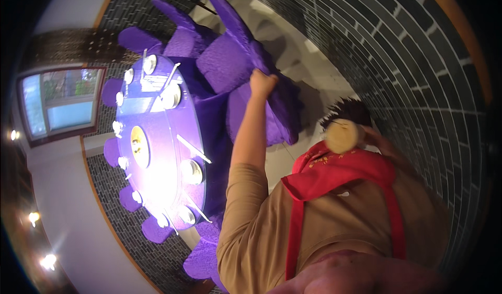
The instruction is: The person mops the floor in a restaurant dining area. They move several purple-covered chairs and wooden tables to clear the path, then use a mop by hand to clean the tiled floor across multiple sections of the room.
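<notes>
My left hand (262, 83) is closed over the edge of the back of a purple fabric-covered chair (280, 111). That chair stands against the right side of a round dining table (157, 145) draped in purple cloth. In front of my red apron (341, 176), my right hand (374, 139) grips a brush (342, 136). Its pale, round wooden end faces up at me, and dark bristles (349, 107) stick out beyond it. Most of the right hand's fingers are hidden behind the brush.
White dish stacks (192, 172) and chopsticks (194, 149) ring the glossy tabletop, around a gold centrepiece (139, 147). More purple chairs (225, 62) surround the table. A dark brick-tiled wall (415, 78) rises close on my right, with tiled floor (313, 82) between it and the chairs.
</notes>
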